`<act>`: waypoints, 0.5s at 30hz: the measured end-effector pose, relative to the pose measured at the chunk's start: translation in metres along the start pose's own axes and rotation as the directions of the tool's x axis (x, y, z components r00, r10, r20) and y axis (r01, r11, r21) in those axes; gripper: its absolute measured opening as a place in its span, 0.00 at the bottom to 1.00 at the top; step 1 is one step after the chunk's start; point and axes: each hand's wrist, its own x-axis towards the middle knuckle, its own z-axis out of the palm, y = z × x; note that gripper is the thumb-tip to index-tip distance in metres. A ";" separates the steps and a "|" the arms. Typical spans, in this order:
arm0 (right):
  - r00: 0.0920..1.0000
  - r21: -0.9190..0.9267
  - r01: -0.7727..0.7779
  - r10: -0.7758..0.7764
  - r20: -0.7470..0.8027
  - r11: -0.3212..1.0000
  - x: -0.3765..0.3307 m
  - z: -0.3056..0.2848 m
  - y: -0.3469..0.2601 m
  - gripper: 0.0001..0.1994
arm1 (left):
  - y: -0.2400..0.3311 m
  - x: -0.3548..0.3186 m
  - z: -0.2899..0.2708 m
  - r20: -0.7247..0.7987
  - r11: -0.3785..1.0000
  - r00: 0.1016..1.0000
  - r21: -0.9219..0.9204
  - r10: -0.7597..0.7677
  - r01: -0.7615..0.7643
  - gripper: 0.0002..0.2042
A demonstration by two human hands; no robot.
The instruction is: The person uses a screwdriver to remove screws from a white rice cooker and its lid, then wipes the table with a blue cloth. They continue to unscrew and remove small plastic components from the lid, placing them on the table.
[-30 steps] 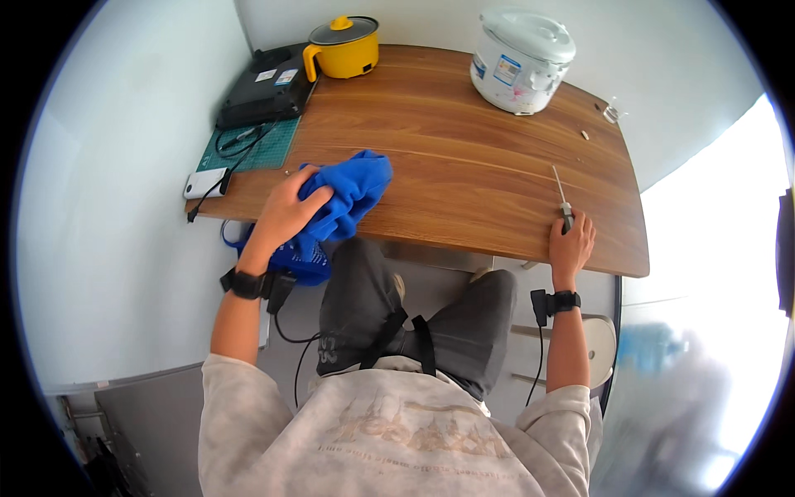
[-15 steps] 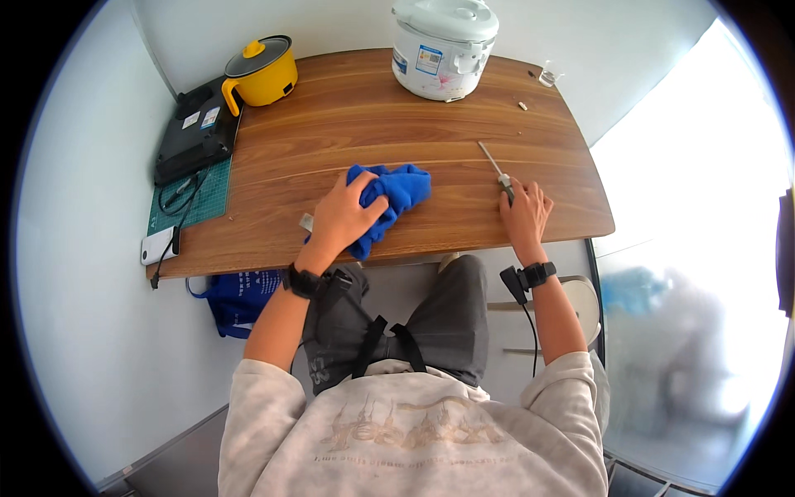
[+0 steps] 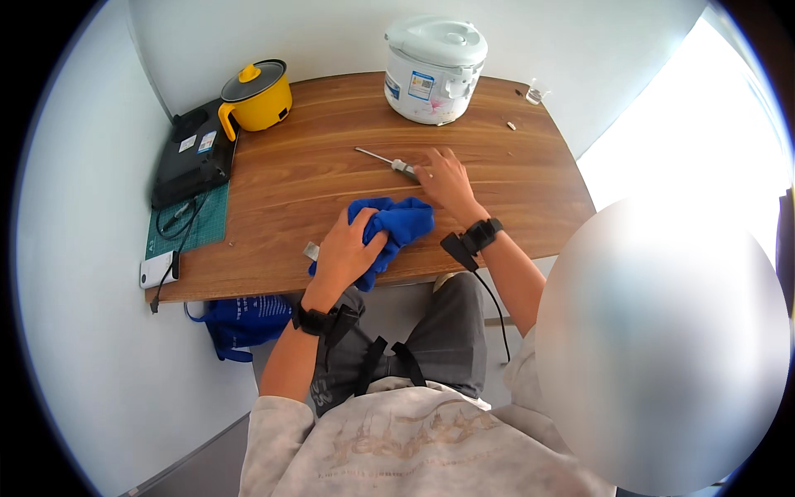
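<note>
A crumpled blue cloth (image 3: 404,222) lies near the front of the wooden table. My left hand (image 3: 348,248) is closed over its left part, the thumb and fingers pressed into the fabric. A pale tag (image 3: 311,251) sticks out beside that hand. Just beyond the cloth, my right hand (image 3: 447,178) grips a screwdriver (image 3: 401,166) by its grey handle. The metal shaft points left and slightly away from me, low over the tabletop. My right fingers hide the handle's end.
A white rice cooker (image 3: 432,79) stands at the back of the table (image 3: 306,157). Far left are a yellow pot (image 3: 258,103), a black appliance (image 3: 192,161) and a green cutting mat (image 3: 207,219). A small clear cup (image 3: 536,93) sits back right. A pale blurred disc covers the lower right.
My right hand has carried the screwdriver left, close to the cloth, and its shaft has turned leftward. My left hand still holds the cloth. The whole view has shifted a little.
</note>
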 end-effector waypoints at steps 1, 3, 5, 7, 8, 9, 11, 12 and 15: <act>0.999 0.039 0.045 -0.045 -0.017 0.998 -0.011 -0.012 -0.026 0.23 | -0.005 -0.002 0.000 -0.020 1.000 1.000 -0.019 0.009 -0.010 0.21; 0.990 0.090 0.140 -0.139 -0.018 0.986 -0.038 -0.030 -0.054 0.28 | -0.005 0.000 0.003 -0.004 0.997 1.000 -0.068 -0.022 0.021 0.21; 0.965 0.144 0.254 -0.261 0.035 0.957 -0.065 -0.035 -0.066 0.35 | -0.011 0.003 0.007 -0.003 0.981 0.999 -0.191 -0.035 0.034 0.22; 0.944 0.214 0.186 -0.235 0.232 0.959 -0.087 -0.037 -0.069 0.46 | -0.015 0.014 0.012 -0.010 0.922 1.000 -0.387 -0.014 0.009 0.23; 0.918 0.246 0.149 -0.226 0.326 0.958 -0.098 -0.037 -0.070 0.51 | -0.010 0.014 0.010 0.108 0.861 0.993 -0.501 -0.041 0.090 0.28; 0.924 0.181 0.185 -0.234 0.303 0.966 -0.111 -0.032 -0.071 0.55 | -0.008 0.012 0.012 0.154 0.806 0.987 -0.577 -0.055 0.135 0.30; 0.937 0.028 0.243 -0.242 0.254 0.970 -0.134 -0.025 -0.069 0.61 | -0.003 0.010 0.018 0.255 0.668 0.965 -0.709 -0.055 0.225 0.34; 0.946 0.088 0.182 -0.199 0.255 0.979 -0.136 -0.029 -0.077 0.63 | 0.000 0.005 0.022 0.385 0.513 0.922 -0.788 -0.022 0.341 0.36; 0.974 0.030 0.047 -0.053 0.218 0.998 -0.139 -0.028 -0.085 0.60 | 0.013 -0.001 0.031 0.419 0.508 0.908 -0.777 -0.025 0.372 0.36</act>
